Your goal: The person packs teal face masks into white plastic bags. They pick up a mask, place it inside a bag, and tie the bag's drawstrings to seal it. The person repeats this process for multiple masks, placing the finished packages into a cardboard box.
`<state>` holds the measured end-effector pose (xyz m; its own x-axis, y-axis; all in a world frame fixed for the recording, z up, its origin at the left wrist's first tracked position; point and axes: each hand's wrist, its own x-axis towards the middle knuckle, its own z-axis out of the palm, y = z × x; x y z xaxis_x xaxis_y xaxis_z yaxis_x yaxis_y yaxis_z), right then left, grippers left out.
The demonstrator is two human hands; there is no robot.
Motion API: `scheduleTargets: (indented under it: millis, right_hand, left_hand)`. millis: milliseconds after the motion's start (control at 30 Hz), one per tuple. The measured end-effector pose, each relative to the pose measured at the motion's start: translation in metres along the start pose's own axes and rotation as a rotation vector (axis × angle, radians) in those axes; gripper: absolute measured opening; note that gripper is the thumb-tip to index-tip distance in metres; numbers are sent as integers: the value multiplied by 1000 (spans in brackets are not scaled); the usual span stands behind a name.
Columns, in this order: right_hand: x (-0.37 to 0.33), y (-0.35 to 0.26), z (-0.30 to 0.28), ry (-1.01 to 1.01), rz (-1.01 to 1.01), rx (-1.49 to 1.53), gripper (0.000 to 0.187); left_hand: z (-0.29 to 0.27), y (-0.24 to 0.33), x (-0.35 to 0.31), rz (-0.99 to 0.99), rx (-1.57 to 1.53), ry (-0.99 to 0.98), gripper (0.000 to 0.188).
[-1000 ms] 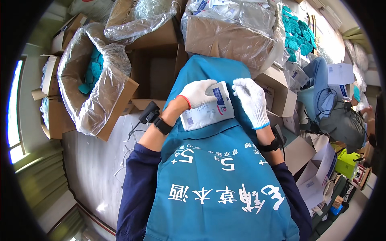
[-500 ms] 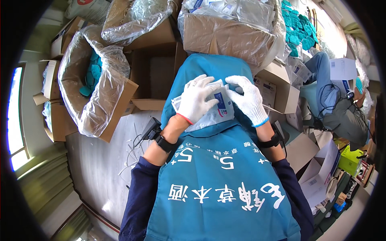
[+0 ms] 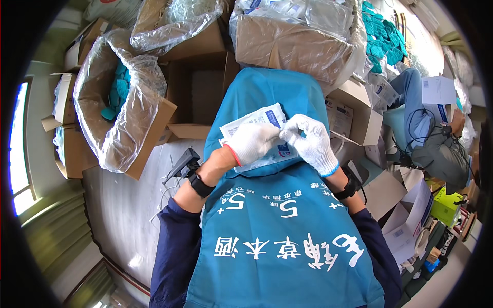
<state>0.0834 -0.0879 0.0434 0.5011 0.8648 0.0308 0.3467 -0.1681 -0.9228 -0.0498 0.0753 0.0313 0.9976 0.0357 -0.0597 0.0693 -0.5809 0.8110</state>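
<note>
Flat white packets with blue printed labels lie overlapping on the teal apron over my lap. Both my hands wear white knitted gloves. My left hand, its glove cuffed in red, is closed over the packets. My right hand, in a blue-cuffed glove, is closed in a pinch against it. The fingertips of the two meet above the packets' right part. Whatever is pinched there is hidden by the gloves.
An open carton stands ahead to the left, beside a plastic-lined box holding teal items. Straight ahead is a plastic-wrapped box full of packets. A person in jeans sits at the right, near another open carton.
My hands have come together and their spread fingers have closed to a pinch. The upper packet now shows more beyond my left hand, tilted up to the right.
</note>
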Motion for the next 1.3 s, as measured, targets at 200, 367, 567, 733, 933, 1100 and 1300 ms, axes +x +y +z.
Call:
scheduleTargets:
  millis: [200, 367, 567, 733, 933, 1100, 1300]
  right_hand:
    - [0, -7, 12, 95, 278, 144, 17]
    - [11, -8, 21, 159, 110, -57, 18]
    - [24, 17, 33, 21, 336, -276, 23]
    - [7, 61, 62, -44, 201, -491, 29]
    - [17, 41, 36, -311, 384, -461, 27]
    - [43, 63, 26, 59, 270, -410, 37]
    - [80, 78, 30, -104, 515, -338, 56]
  left_hand:
    - [18, 8, -7, 48, 292, 227, 9]
    - [21, 8, -11, 75, 422, 328, 10]
    - [12, 41, -12, 572, 562, 339, 11]
    - [6, 82, -24, 632, 268, 501, 17]
    - [-15, 64, -19, 256, 215, 392, 16]
    - [-1, 30, -16, -101, -5, 338, 24]
    - [1, 17, -11, -120, 141, 433, 21]
